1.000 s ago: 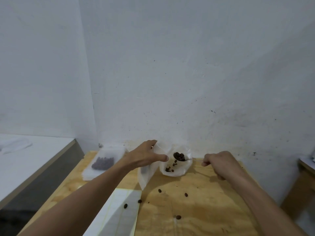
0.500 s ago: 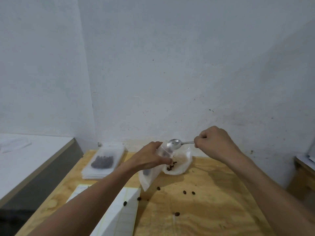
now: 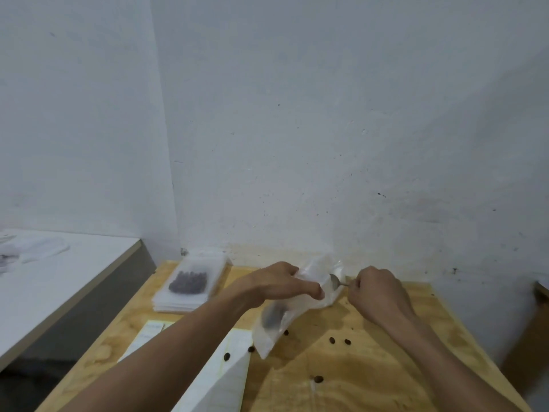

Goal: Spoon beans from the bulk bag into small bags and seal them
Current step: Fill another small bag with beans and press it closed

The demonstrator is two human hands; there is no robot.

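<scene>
My left hand [image 3: 279, 285] grips the top of a small clear bag [image 3: 274, 325] that hangs tilted over the wooden table [image 3: 371, 376], with dark beans in its lower part. My right hand [image 3: 377, 291] holds a metal spoon [image 3: 337, 281] by the handle. The spoon's bowl points into the clear bulk bag [image 3: 329, 270], which lies by the wall mostly hidden behind the small bag and my left hand. Several loose beans [image 3: 340, 341] lie scattered on the table.
A stack of flat bags [image 3: 190, 282] with a filled one on top sits at the back left of the table. White sheets [image 3: 219, 379] lie near the front under my left forearm. A white counter [image 3: 59, 272] stands to the left, lower furniture at the right edge.
My right hand has come down from above the small bag and brought the empty spoon back to the bulk bag. Beans now sit in the small bag, which my left hand has tilted.
</scene>
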